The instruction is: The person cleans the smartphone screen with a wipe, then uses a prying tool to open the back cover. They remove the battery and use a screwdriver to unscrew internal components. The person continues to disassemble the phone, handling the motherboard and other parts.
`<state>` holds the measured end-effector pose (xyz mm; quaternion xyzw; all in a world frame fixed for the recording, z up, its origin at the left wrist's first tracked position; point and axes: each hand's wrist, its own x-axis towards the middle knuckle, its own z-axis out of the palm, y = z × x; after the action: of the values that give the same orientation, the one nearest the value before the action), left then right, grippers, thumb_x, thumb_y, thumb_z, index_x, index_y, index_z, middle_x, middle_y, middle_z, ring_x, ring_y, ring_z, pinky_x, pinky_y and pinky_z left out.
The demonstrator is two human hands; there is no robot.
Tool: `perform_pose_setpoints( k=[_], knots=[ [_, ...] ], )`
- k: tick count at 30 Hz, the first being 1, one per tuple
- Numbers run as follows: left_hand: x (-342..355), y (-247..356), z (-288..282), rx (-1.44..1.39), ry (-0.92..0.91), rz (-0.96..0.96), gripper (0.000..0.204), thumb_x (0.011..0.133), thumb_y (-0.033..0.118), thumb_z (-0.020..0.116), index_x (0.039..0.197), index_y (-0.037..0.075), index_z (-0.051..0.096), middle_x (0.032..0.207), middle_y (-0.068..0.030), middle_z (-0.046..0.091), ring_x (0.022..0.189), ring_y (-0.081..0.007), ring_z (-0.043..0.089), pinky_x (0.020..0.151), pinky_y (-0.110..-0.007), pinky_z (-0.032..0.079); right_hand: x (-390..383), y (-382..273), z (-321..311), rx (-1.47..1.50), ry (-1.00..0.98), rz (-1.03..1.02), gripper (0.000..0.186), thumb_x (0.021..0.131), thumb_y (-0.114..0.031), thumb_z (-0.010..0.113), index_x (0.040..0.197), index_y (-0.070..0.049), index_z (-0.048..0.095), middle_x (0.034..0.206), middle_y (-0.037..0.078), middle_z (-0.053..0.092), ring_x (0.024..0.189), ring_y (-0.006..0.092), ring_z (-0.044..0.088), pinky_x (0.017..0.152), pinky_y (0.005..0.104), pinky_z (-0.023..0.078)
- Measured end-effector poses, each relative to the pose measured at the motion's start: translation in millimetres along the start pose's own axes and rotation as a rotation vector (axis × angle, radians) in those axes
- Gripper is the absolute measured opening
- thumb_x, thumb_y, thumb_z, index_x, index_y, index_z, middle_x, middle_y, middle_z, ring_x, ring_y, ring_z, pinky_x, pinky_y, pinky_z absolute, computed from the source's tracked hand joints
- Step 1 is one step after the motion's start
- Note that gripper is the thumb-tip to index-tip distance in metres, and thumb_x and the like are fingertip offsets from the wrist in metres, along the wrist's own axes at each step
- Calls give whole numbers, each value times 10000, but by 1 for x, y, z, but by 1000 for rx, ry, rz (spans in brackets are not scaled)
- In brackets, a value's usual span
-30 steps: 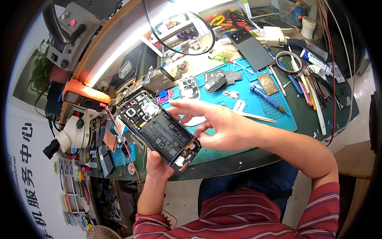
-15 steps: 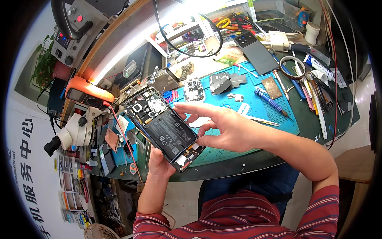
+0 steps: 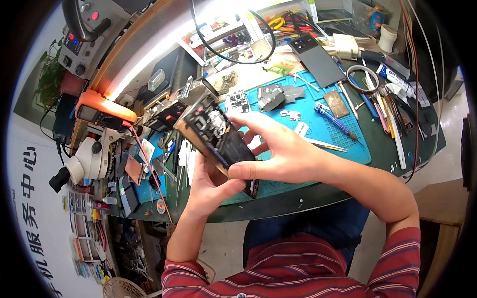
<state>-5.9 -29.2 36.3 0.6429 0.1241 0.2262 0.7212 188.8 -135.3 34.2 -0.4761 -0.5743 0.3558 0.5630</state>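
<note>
Above the near edge of the bench, an opened smartphone (image 3: 212, 130) is tilted on its side, its bare insides and black battery facing up and to the right. My left hand (image 3: 211, 186) grips its lower left side, with the fingers hidden behind the phone. Across the lower end lies the thumb of my right hand (image 3: 271, 154), while its other fingers curl round the far right edge, so both hands are closed on the phone. Beyond the phone, a camera module board (image 3: 236, 101) and some dark grey cover pieces (image 3: 278, 97) lie on the blue mat (image 3: 355, 149).
A blue screwdriver (image 3: 335, 120), tweezers (image 3: 325, 144) and a brown metal plate (image 3: 337, 103) lie on the mat. Behind them rests a dark grey phone (image 3: 317, 59). A roll of tape (image 3: 362, 79) sits at right. An orange multimeter (image 3: 105, 110) and a white microscope (image 3: 89, 158) stand left.
The phone has tipped from nearly face-up onto its side. My right hand has closed onto its lower end, thumb across the near edge; the left hand has shifted slightly up and right.
</note>
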Motion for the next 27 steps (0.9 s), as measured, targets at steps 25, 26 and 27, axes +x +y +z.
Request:
perform_pose_setpoints(
  k=[25,26,27],
  knots=[
    [-34,-4,-56,-411,173,104,1086,891,550,768,1655,89,150,1675,-148,297,1500,-345,381,1187,-554,391,2,-9,-12,-76,195,115,858,855,-481,765,1463,60,494,1267,225,639,1110,299,638,949,399,530],
    [-42,-6,-73,-478,163,175,1043,924,580,706,1664,107,144,1689,-163,263,1515,-336,353,1188,-549,367,1,-7,-14,-243,161,20,844,845,-470,769,1451,56,503,1269,233,638,1120,325,634,963,409,525],
    [-47,-1,-80,-545,168,183,991,948,583,669,1666,132,157,1689,-168,258,1514,-343,353,1191,-550,362,-1,-5,-18,-415,134,-74,831,836,-458,773,1438,52,513,1271,241,637,1129,352,630,978,419,520]
  ],
)
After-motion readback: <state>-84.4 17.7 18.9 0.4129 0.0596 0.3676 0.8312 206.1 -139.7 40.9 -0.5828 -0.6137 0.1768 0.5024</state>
